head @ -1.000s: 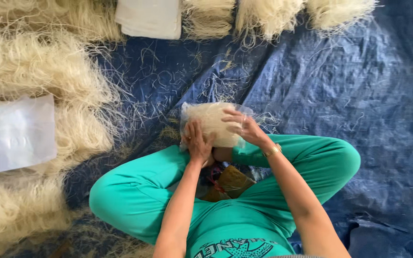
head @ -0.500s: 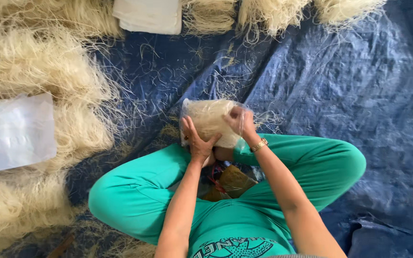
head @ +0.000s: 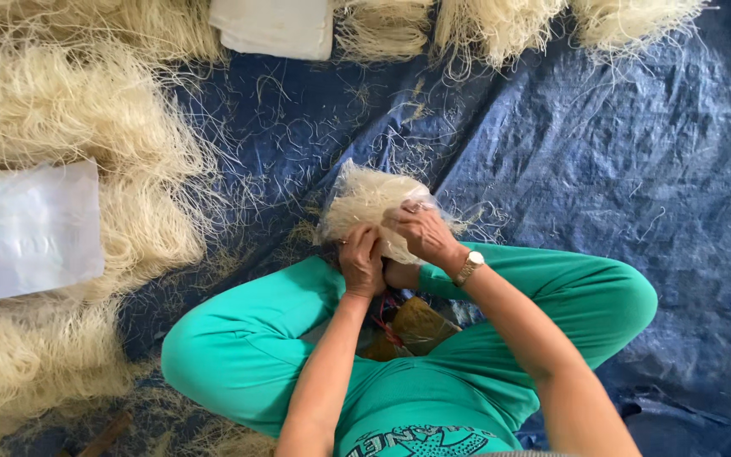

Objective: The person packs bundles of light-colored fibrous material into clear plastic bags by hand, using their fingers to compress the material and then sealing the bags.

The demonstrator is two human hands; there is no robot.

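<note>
Item: clear bag of pale dried noodles (head: pixel 370 207), centre of frame, above my crossed legs. I judge it light, springy, brittle, its film slippery. My left hand (head: pixel 361 262) grips its near end; my right hand (head: pixel 420 233) clasps its side, a good hold.

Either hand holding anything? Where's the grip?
Both hold a clear bag of pale noodles: left hand at its near end, right hand over the right side.

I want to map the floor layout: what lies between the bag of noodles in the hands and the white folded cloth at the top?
In the head view, only blue tarp strewn with loose noodle strands lies between the bag of noodles and the white folded cloth.
</note>
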